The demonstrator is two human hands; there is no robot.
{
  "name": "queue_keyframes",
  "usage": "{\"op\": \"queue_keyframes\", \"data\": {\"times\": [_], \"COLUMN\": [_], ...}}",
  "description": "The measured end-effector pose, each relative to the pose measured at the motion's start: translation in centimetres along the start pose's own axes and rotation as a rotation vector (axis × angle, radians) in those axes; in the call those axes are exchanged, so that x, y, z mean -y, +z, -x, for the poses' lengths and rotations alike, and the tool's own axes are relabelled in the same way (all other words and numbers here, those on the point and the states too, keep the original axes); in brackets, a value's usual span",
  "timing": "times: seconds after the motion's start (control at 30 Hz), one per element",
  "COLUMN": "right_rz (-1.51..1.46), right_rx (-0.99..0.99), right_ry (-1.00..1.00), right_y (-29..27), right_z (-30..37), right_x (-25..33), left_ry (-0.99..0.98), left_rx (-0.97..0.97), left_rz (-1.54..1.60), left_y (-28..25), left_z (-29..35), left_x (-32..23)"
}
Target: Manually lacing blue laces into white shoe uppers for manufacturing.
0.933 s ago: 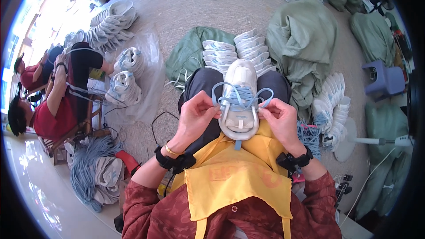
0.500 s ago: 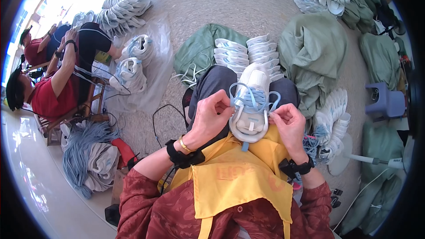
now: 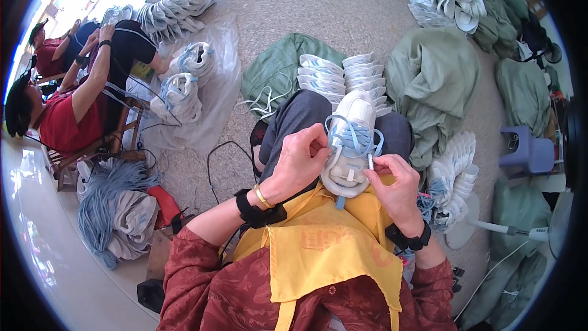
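Note:
A white sneaker with pale blue laces rests on my lap, its toe pointing away from me and its tongue and opening toward me. The blue shoelace crosses the front and stands out in a loop on each side. At the left edge of the opening, my left hand is closed in a pinch on one end of the lace. Opposite it, my right hand pinches at the right eyelet edge, where the lace's other side runs down; the fingertips partly hide the lace there.
Stacked white shoe parts stand beyond my knees, between green cloths. Bundled blue laces lie at left, near a seated co-worker. More white shoe parts, a fan and a purple stool are at right.
Both hands have come closer to the shoe opening, my right hand moving inward to its edge. The right lace loop has become smaller. My view has shifted slightly.

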State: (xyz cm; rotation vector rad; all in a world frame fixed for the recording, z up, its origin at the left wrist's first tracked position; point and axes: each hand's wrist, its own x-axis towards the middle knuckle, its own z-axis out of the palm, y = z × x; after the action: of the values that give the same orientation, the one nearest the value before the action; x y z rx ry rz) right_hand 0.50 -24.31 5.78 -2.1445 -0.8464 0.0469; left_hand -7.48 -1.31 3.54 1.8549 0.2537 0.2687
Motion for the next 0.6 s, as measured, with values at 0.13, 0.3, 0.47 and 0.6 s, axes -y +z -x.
{"op": "queue_keyframes", "data": {"times": [0.13,0.3,0.47,0.6], "right_rz": [0.022,0.091,0.064,0.21], "right_rx": [0.0,-0.026,-0.018,0.015], "right_ry": [-0.006,-0.038,-0.005,-0.107], "right_y": [0.1,0.15,0.57,0.49], "right_z": [-0.13,-0.11,-0.11,0.25], "right_x": [0.29,0.61,0.9,0.45], "left_ry": [0.033,0.135,0.175,0.175], "left_rx": [-0.024,-0.042,-0.092,-0.08], "left_rz": [0.029,-0.073,-0.067,-0.062], "left_y": [0.0,0.58,0.87,0.87], "left_z": [0.2,0.14,0.21,0.32], "left_x": [-0.21,0.39,0.77,0.46]}}
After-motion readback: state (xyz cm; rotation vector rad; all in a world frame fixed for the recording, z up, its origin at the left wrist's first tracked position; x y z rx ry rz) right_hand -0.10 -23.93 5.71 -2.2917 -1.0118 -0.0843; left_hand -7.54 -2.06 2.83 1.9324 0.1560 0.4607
